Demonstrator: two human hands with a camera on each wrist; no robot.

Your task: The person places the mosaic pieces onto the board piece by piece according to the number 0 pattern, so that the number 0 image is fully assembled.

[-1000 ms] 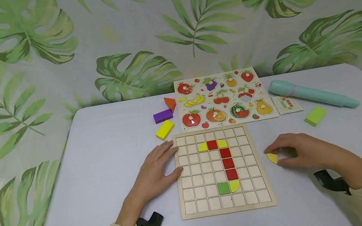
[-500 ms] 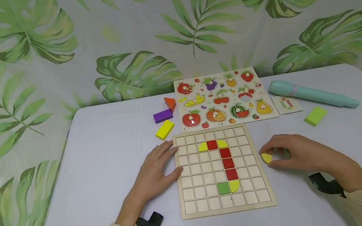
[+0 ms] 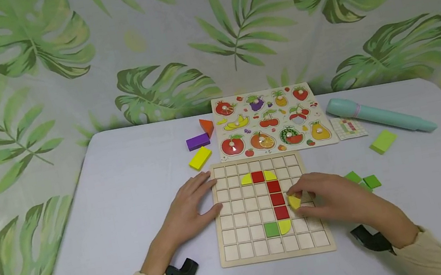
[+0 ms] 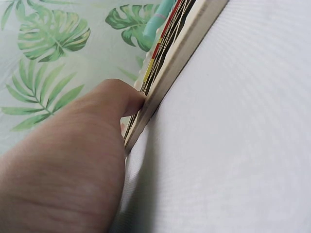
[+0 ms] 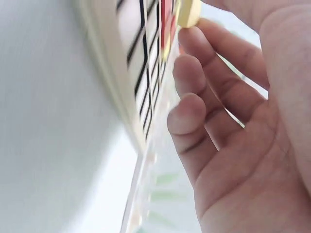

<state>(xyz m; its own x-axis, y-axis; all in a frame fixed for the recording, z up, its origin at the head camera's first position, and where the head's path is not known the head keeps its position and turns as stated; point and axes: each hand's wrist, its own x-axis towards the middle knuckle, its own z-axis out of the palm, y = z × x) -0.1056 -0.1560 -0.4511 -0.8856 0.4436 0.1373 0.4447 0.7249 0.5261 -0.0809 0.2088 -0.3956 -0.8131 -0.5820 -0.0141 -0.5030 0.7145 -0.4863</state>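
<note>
My right hand (image 3: 333,196) pinches a yellow quarter-circle tile (image 3: 294,202) between thumb and fingertips, over the right part of the wooden grid board (image 3: 240,251). In the right wrist view the same yellow tile (image 5: 190,12) shows at the top, by the fingertips. Red square tiles (image 3: 278,199), a green square tile (image 3: 272,229) and yellow quarter-circle tiles (image 3: 285,227) lie in the board's cells in a hooked line. At the board's left edge my left hand (image 3: 186,210) rests with fingers and thumb spread, touching the rim.
Green square tiles (image 3: 372,181) lie beyond the right hand. A fruit puzzle board (image 3: 246,130), a pattern card (image 3: 349,127) and a teal tube-shaped case (image 3: 380,115) are at the back. Purple (image 3: 198,142), yellow (image 3: 200,158), orange (image 3: 207,126) and light green (image 3: 383,142) blocks lie around.
My right hand has moved left with the yellow tile, from the table beside the board to over its right columns. Green tiles formerly behind the hand now show. My left hand has stayed put.
</note>
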